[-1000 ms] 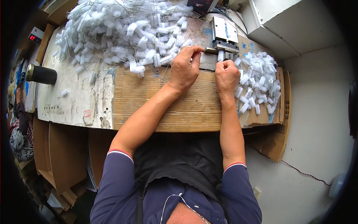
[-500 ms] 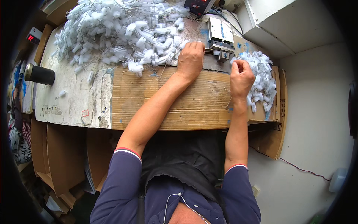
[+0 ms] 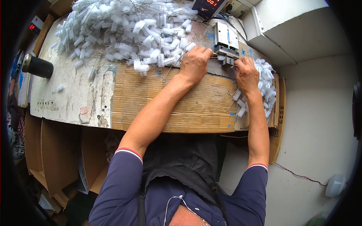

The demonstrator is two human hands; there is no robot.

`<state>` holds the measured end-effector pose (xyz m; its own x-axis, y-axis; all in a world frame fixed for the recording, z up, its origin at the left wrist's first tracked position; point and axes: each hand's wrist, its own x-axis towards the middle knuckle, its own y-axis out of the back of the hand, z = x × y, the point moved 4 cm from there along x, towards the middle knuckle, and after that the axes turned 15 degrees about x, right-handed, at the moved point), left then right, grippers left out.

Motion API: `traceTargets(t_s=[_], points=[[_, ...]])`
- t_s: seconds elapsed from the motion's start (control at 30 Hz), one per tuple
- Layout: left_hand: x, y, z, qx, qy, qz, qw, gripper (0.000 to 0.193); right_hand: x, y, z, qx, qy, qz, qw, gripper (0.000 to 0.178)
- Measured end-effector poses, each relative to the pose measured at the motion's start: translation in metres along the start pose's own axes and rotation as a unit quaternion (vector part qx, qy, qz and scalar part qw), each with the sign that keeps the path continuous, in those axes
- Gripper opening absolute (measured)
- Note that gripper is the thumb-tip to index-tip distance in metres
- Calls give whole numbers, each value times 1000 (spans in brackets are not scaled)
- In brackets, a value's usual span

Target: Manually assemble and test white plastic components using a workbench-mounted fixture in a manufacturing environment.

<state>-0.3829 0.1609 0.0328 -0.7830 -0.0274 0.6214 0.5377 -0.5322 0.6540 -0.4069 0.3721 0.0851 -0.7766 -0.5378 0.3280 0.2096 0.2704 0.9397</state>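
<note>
My left hand (image 3: 196, 64) is closed at the left side of a small metal fixture (image 3: 226, 51). Its fingers pinch the wire end of a small white-bristled brush (image 3: 221, 57), whose bristles lie against the fixture's front block. On the fixture's other side, my right hand (image 3: 247, 75) has its fingertips drawn together beside the block; whatever is in them is hidden. Just behind my left hand spreads a big heap of similar white brushes (image 3: 151, 37) with looped wire handles. A smaller pile of brushes (image 3: 267, 84) lies to the right of my right hand.
Cardboard (image 3: 169, 101) covers the bench's front. A dark cylinder (image 3: 37, 66) lies at the left, near a single brush (image 3: 58, 88). Behind stands a box with a red display (image 3: 208, 8), its cables running beside the fixture. A white wall (image 3: 316, 101) rises at the right.
My right hand has moved in from the brush pile to the fixture's block, and its forearm has swung right, uncovering several brushes. My left hand stays at the fixture. The view has shifted slightly.
</note>
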Motion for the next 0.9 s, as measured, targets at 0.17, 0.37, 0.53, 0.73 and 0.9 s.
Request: traceTargets(t_s=[0.17,0.37,0.53,0.73,0.9], points=[[-7,7,1,104,-65,-24,992,14,-18,11,-14,79,4,95,992,10],[-9,1,4,164,-93,-10,982,6,-13,-5,1,4,-11,81,997,22],[-6,7,0,99,-41,7,994,3,-5,-9,3,-15,16,5,1000,15],[-3,9,-6,18,18,58,998,5,-18,-1,4,67,27,17,997,14],[-5,8,-8,12,19,60,998,5,-17,-6,11,49,25,24,998,16]])
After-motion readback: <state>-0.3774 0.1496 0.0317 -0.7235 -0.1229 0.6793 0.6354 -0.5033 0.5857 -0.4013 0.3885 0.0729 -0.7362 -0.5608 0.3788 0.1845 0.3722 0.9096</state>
